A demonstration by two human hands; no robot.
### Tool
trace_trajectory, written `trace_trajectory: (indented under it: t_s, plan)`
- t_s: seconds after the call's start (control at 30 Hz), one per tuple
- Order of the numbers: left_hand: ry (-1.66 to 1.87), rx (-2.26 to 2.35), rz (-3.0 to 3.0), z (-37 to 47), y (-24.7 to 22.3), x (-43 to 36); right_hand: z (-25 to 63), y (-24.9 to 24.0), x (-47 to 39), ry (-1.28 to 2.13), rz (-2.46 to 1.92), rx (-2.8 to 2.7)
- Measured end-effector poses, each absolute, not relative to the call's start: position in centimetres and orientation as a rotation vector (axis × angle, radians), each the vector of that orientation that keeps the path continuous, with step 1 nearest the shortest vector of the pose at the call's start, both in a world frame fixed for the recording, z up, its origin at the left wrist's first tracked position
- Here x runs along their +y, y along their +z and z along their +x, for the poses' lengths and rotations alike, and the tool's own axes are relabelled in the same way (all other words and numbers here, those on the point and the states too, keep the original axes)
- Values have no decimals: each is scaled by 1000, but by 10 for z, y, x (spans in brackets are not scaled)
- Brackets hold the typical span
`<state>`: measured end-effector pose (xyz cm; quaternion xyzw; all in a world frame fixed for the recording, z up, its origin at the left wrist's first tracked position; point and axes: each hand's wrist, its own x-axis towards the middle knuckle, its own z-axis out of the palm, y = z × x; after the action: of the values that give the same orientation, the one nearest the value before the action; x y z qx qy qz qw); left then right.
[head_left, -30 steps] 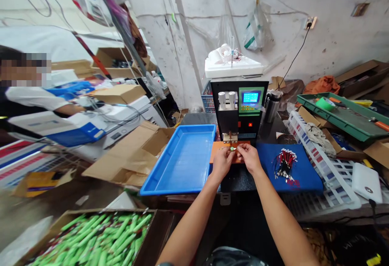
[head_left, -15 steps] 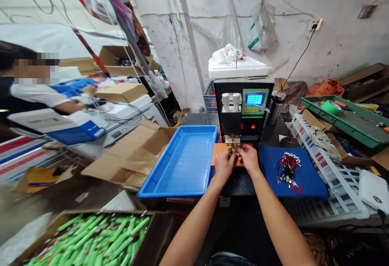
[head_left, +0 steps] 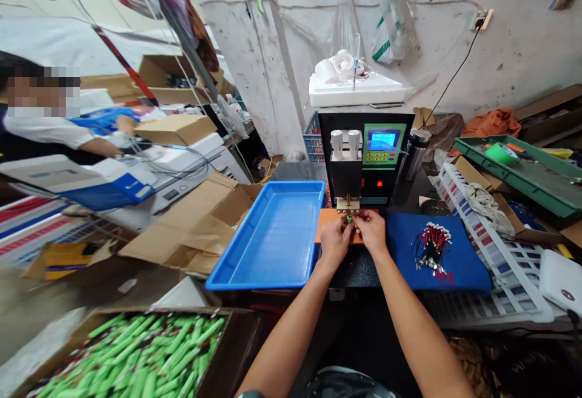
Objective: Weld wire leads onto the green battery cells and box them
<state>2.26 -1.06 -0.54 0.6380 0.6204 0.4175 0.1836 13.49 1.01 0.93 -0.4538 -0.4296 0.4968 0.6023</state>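
Observation:
My left hand (head_left: pixel 334 239) is closed around a small green battery cell (head_left: pixel 349 219), whose end shows between the fingertips. It holds the cell under the electrode tips of a black spot welder (head_left: pixel 331 171) with a lit blue display. From the other side my right hand (head_left: pixel 373 232) comes close to the cell, thumb and fingers pinched together. Whatever that pinch holds is too small and covered to make out. Both hands are over an orange board (head_left: pixel 324 218) at the machine's foot. A bundle of red and black wire leads (head_left: pixel 433 243) lies on a blue cloth (head_left: pixel 404 258) to the right.
A blue tray (head_left: pixel 268 240) stands left of the hands. Several green cells (head_left: pixel 150 349) fill a carton at lower left. On the right are a white plastic basket (head_left: pixel 495 255), a green tray (head_left: pixel 522 186) and a steel flask (head_left: pixel 416 152). Another person (head_left: pixel 50 125) works at far left.
The view has shifted slightly, so the machine and surroundings sit a little differently in the picture. Both hands stay at the welder tips with the green cell, in nearly the same pose.

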Motion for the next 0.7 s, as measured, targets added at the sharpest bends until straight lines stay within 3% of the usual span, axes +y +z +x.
trace_trajectory:
  t_s: [0.7]
  plan:
    - [1160,1758,1837,20,-10,-9,134,1,13,1068,-1076,-1103]
